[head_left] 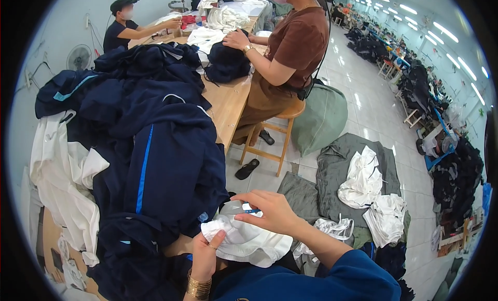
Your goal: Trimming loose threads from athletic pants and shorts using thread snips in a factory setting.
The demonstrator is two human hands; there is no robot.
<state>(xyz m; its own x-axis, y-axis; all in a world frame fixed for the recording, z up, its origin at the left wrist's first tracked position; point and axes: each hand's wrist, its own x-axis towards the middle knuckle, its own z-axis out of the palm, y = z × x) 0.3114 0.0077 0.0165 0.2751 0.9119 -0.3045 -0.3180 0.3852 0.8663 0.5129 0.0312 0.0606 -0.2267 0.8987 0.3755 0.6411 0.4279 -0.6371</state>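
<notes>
In front of me, a white garment [254, 243] is bunched up over my lap. My left hand [206, 253] pinches its edge between thumb and fingers. Above the cloth, my right hand [274, 211] has thumb and fingers closed around a small blue tool [252, 211], mostly hidden by the fingers, so its exact kind does not show. Just beyond my left hand lies a big heap of navy garments [171, 155], one with a bright blue stripe.
White garments [65, 171] hang at the heap's left. A wooden table [228, 106] runs away from me; a co-worker in brown [301, 46] sits there on a stool [280, 140], handling dark cloth. Another person [120, 33] works farther off. White clothes [360, 179] lie on grey sheeting at right.
</notes>
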